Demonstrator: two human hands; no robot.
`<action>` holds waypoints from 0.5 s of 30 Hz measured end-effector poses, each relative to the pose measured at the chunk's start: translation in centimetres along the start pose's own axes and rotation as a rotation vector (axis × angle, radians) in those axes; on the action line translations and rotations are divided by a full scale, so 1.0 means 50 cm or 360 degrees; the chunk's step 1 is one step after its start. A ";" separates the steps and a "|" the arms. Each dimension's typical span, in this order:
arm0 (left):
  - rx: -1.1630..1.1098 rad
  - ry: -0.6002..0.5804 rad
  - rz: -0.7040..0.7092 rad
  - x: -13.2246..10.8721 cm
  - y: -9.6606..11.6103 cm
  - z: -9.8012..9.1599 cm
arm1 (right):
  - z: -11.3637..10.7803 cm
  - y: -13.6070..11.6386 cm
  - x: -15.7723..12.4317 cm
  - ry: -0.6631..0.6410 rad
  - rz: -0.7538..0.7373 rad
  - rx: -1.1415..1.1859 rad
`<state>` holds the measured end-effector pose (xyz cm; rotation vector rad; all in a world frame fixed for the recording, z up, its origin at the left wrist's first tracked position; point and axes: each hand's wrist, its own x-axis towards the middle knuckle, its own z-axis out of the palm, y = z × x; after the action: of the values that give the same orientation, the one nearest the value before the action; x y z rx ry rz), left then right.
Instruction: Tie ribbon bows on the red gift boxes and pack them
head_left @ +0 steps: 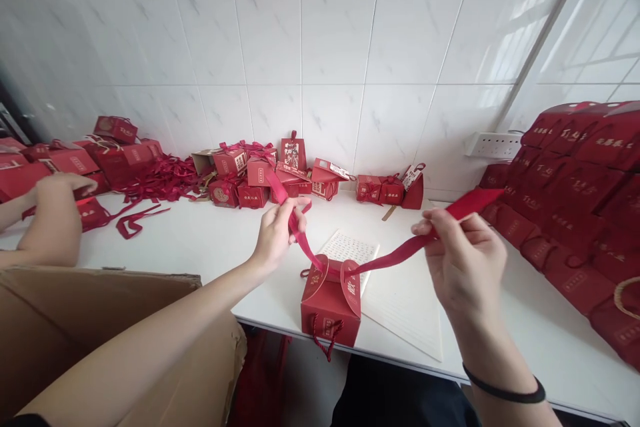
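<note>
A red gift box with gold print and a twisted cord handle stands at the table's front edge. A dark red ribbon passes through its top flaps, and both ends are raised. My left hand pinches one end, up and to the left of the box. On the other side, my right hand grips the opposite end, and a flat bright red piece sticks out above its fingers. Whether that piece is part of the ribbon I cannot tell.
Printed sheets lie behind and beside the box. Small red boxes line the wall, near a ribbon heap. Stacked red boxes rise at right. A cardboard carton stands front left; another person's arm reaches in beyond it.
</note>
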<state>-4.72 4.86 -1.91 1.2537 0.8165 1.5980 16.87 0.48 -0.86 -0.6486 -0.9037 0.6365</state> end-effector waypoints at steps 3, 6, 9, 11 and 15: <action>-0.0089 -0.0065 -0.0052 -0.007 0.009 0.006 | 0.036 0.012 0.003 -0.0238 0.0064 -0.0115; -0.0291 -0.0226 -0.0028 -0.015 0.018 0.009 | 0.070 0.018 0.000 -0.0540 0.0138 -0.0152; -0.0307 -0.0423 -0.0011 -0.021 0.018 0.010 | 0.100 0.016 -0.004 -0.0757 0.0182 -0.0175; -0.0205 -0.0426 -0.0006 -0.023 0.015 0.011 | 0.115 0.013 -0.006 -0.0819 0.0194 -0.0183; 0.0043 -0.0304 0.0118 -0.025 0.017 0.013 | 0.133 0.010 -0.003 -0.0829 0.0189 -0.0109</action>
<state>-4.24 3.37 -1.41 1.4458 0.6802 1.5020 10.98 2.25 1.75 -0.6098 -1.3816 0.9065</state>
